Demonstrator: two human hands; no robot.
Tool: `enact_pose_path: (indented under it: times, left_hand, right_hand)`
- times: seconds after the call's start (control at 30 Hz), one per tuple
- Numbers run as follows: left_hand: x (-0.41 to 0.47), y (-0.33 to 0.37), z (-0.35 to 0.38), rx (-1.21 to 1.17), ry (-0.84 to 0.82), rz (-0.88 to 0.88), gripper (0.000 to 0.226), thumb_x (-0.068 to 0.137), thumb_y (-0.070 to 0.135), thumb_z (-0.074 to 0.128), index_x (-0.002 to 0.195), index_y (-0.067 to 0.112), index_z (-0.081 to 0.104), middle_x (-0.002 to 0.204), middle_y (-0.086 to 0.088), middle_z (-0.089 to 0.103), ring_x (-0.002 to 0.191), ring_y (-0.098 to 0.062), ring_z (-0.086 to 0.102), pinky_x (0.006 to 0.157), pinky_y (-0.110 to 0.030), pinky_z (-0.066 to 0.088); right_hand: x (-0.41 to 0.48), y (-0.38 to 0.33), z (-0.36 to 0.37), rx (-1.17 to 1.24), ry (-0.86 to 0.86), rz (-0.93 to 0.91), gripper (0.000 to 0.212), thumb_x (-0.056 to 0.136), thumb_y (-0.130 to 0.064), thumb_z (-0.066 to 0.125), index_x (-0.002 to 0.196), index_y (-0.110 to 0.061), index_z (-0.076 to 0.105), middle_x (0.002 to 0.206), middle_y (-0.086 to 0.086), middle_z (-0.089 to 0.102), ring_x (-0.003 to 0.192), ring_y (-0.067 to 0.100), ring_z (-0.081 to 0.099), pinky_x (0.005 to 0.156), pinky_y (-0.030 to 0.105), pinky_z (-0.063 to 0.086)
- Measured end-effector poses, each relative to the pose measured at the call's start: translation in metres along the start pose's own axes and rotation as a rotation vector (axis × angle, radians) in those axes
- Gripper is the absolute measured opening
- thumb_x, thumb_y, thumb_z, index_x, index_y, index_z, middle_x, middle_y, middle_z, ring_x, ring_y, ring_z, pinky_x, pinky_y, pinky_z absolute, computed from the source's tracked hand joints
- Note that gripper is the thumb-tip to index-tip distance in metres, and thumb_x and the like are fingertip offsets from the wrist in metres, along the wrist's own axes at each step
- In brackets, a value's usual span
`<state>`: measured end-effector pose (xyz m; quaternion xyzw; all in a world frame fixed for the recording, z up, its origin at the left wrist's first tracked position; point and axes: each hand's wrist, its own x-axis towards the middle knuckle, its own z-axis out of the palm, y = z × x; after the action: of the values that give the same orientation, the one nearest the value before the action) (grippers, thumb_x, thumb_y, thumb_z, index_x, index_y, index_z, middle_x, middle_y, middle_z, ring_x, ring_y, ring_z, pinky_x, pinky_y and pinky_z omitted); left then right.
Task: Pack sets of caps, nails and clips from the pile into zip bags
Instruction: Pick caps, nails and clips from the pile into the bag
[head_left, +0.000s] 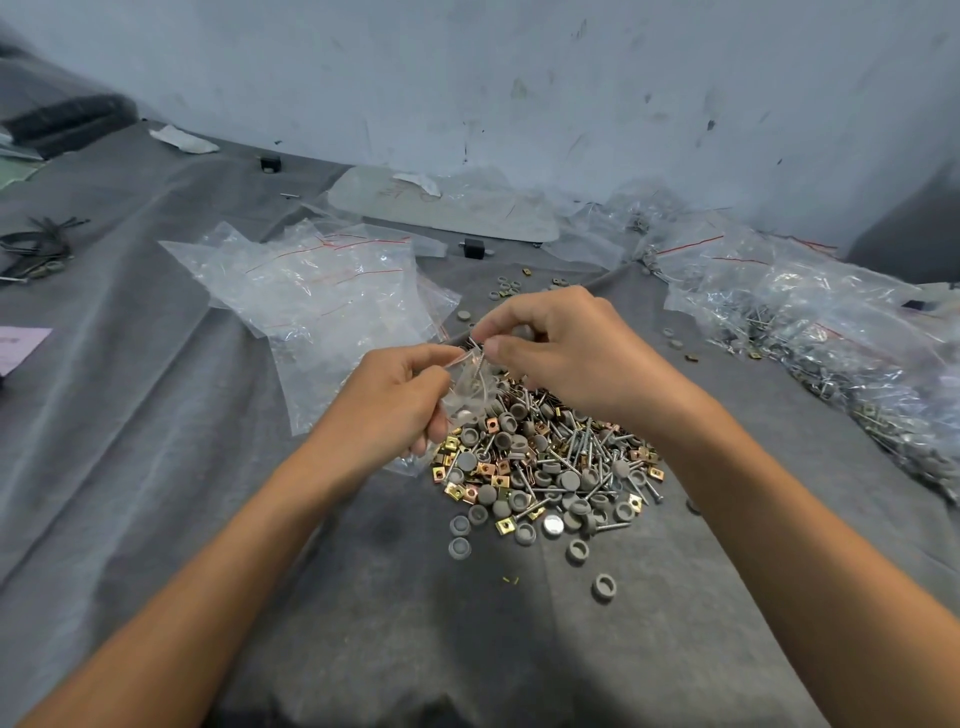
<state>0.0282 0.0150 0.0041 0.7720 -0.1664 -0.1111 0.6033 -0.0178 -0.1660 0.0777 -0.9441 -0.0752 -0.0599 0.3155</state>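
Far left of the work, on the desk, a heap of empty bags, too crumpled to count. Left hand is curled round one small bag, pinching its lip open above the pile's left edge. Right hand is close against it, thumb and forefinger pinching nails at the bag's mouth. One threaded shank shows clearly; the rest of the bundle is hidden, so the number can't be read. Below both hands lies one pile of grey caps, nails and brass clips, too many and too overlapped to count. At least five caps lie loose on its near side. Two black blocks sit behind. To the right is a heap of filled bags, uncounted. Risks, as I judge them: sharp tips may snag or pierce the thin film if pushed in at a slant. The lip may slip from the left fingers and the mouth fall shut, spilling nails back into the pile. With the bundle hidden in the fingers, a set could go in short or over.
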Motion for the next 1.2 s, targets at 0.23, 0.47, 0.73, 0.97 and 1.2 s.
enact_pose_path:
  times: [0.23,0.47,0.73,0.97,1.2]
  left_hand:
    - [-0.001,0.000,-0.002,-0.021,0.000,-0.008,0.042,0.094,0.009,0.043,0.117,0.037,0.064,0.050,-0.002,0.061,0.038,-0.008,0.047,0.038,-0.017,0.038]
    - [-0.001,-0.001,-0.002,-0.001,-0.011,-0.009,0.042,0.097,0.011,0.043,0.128,0.032,0.061,0.052,-0.001,0.063,0.041,-0.007,0.049,0.039,-0.018,0.040]
    - [-0.001,0.001,-0.001,-0.002,-0.001,-0.016,0.042,0.095,0.009,0.043,0.122,0.035,0.062,0.051,-0.002,0.062,0.040,-0.008,0.048,0.040,-0.018,0.041]
    - [-0.001,0.000,-0.002,-0.004,-0.001,-0.014,0.042,0.095,0.009,0.043,0.121,0.037,0.062,0.052,-0.002,0.062,0.040,-0.006,0.048,0.040,-0.018,0.041]
    - [-0.001,0.000,-0.002,-0.025,-0.001,-0.009,0.042,0.096,0.008,0.042,0.119,0.035,0.063,0.052,-0.003,0.063,0.039,-0.007,0.047,0.038,-0.018,0.040]
  right_hand:
    - [-0.006,0.028,-0.007,-0.262,-0.136,0.078,0.007,0.100,-0.030,0.063,0.102,-0.034,0.069,0.064,-0.018,0.054,0.052,-0.002,0.051,0.049,0.014,0.034]
    - [-0.016,0.056,0.006,-0.545,-0.377,0.193,0.011,0.094,-0.012,0.065,0.091,-0.015,0.075,0.090,-0.005,0.073,0.086,0.014,0.068,0.065,0.022,0.047]
    - [-0.014,0.063,0.025,-0.599,-0.361,0.190,0.024,0.094,-0.024,0.068,0.083,-0.004,0.070,0.080,0.009,0.074,0.077,0.027,0.071,0.071,0.042,0.060]
    - [-0.014,0.062,0.007,-0.471,-0.210,0.183,0.018,0.099,-0.035,0.064,0.085,-0.023,0.067,0.080,-0.010,0.068,0.075,0.009,0.063,0.063,0.026,0.045]
    - [-0.012,0.038,-0.011,-0.194,0.090,0.092,0.008,0.094,-0.039,0.070,0.086,-0.035,0.069,0.090,-0.021,0.062,0.081,-0.009,0.057,0.066,0.013,0.039]
